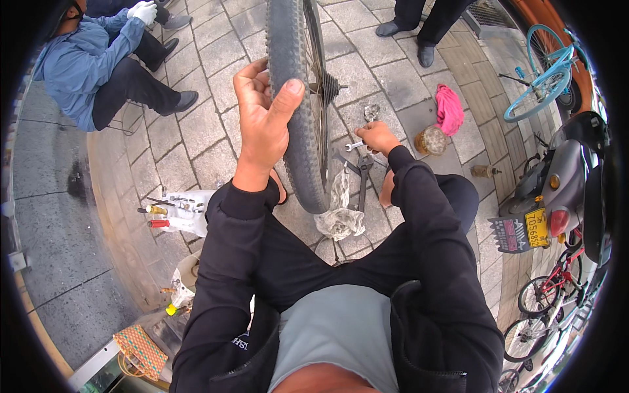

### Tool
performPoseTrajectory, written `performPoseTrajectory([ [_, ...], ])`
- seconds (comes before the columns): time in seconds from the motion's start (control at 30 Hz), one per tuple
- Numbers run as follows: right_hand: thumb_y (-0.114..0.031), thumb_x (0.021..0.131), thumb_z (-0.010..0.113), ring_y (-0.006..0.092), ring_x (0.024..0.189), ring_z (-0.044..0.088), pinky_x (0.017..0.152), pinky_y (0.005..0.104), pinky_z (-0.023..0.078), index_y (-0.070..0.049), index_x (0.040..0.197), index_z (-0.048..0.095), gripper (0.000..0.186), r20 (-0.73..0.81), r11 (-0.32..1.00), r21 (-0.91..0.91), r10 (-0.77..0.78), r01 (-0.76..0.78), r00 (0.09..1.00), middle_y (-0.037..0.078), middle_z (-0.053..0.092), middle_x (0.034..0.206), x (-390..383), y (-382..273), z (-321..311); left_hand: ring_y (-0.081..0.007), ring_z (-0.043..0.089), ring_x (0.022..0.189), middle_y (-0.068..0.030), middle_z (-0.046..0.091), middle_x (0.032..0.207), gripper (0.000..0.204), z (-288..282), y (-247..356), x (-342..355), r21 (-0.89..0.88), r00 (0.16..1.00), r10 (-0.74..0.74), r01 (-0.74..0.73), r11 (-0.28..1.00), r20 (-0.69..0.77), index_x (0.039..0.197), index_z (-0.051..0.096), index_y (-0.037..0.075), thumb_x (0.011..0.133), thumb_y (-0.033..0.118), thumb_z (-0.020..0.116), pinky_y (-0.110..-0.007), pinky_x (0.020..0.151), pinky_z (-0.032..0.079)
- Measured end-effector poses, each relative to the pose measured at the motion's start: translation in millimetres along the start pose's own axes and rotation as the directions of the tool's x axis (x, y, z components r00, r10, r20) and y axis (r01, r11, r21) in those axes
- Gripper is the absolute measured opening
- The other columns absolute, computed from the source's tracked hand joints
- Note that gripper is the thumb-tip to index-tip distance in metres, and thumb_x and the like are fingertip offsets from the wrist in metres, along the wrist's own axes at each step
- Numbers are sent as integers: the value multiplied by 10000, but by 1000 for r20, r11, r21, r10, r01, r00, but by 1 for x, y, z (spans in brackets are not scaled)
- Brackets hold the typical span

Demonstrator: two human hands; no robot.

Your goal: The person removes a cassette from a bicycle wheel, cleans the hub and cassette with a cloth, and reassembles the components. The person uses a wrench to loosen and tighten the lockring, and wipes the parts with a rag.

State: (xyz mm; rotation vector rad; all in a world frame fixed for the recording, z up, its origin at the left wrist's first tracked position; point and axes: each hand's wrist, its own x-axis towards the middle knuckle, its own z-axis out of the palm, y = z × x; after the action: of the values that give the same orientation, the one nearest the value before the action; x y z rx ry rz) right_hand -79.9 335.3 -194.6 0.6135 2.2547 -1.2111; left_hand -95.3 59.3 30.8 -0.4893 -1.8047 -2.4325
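Observation:
My left hand [265,121] grips the knobbly black tire of a bicycle wheel [296,124], thumb on the tread and fingers behind its left side. The wheel stands upright between my knees, with its sprockets [329,87] and axle end facing right. Low over the paving, my right hand [380,137] is closed around a small open-end wrench [354,146], whose jaw sticks out to the left. Just below it lies a dark adjustable wrench [363,171]. Crumpled clear plastic [341,224] is bunched at the bottom of the tire.
A jar [431,140] and a pink cloth [449,110] sit to the right, with a small bottle [483,171] beyond. Loose tools lie on a white sheet [187,208] at left. A seated person [98,72] and another's legs [426,23] are ahead. A scooter [557,190] stands at right.

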Motion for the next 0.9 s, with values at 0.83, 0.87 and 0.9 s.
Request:
performPoseTrajectory([
  [0.83,-585,921,792,203,537,615,483,392,485,-51,759,673,571,-38,852,523,-6,25,999,77,653,673,3,-35,26,-202,547,1201,-162,551,1347,734,34,-17,-42,300,994,86,-101,949,63,1507,305,-27,1011,276,752,-377,1060,457],
  [0.87,-567,911,795,252,655,667,589,417,524,-29,822,711,551,-68,990,67,-120,125,990,122,697,767,5,-25,23,-202,545,1205,-163,550,1347,735,34,-15,-41,287,997,66,-77,955,50,1507,302,-27,1011,274,752,-378,1062,456],
  [0.9,-549,902,798,301,773,718,695,442,563,-8,884,749,543,-71,898,-397,-236,190,969,167,741,861,-1,-11,23,-202,544,1209,-164,548,1347,736,35,-14,-41,275,997,55,-66,959,45,1508,299,-26,1011,271,752,-379,1064,454],
])
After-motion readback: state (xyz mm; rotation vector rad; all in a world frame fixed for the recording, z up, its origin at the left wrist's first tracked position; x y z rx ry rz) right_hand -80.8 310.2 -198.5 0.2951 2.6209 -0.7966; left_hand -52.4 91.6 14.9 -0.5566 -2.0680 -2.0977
